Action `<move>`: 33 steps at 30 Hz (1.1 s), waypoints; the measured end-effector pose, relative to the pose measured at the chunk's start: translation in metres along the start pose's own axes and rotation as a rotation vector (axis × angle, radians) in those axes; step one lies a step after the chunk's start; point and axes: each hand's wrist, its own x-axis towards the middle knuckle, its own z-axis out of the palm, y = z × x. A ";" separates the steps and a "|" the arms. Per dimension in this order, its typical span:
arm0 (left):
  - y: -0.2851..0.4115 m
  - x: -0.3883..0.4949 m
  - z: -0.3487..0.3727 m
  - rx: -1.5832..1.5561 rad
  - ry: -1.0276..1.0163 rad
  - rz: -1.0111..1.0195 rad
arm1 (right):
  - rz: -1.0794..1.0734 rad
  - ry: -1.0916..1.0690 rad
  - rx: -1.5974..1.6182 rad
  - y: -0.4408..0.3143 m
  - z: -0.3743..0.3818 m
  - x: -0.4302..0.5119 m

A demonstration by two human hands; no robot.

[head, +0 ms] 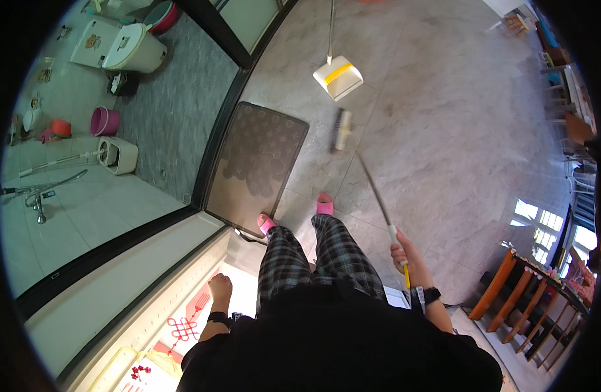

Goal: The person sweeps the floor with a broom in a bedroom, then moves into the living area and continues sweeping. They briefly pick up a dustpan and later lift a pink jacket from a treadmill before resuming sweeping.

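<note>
My right hand [412,257] grips the white and yellow end of a broom handle [375,186]. The handle slants forward and left to a blurred broom head [344,131] with dark bristles, over the grey tiled floor [437,147]. Just beyond the bristles is a white long-handled dustpan [342,88] with a yellow strip, its pole running out of the top of the view. At my left side, my left hand [220,288] is curled into a loose fist, and I see nothing in it.
A brown patterned doormat [266,139] lies by the dark door frame [215,147], partly beside my pink slipper [266,224]. Past the frame is a bathroom with a toilet [134,49] and a pink bucket [105,121]. Wooden stair railings [499,284] stand at right.
</note>
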 end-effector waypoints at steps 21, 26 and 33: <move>0.043 0.137 -0.081 -0.087 0.035 0.311 | -0.108 -0.379 -0.735 0.067 0.191 0.106; 0.012 0.168 -0.096 -0.078 -0.054 0.163 | -0.026 -0.077 -0.189 0.035 0.122 0.053; -0.017 0.196 -0.074 0.033 -0.224 0.249 | -0.082 0.225 -0.223 0.044 0.172 -0.032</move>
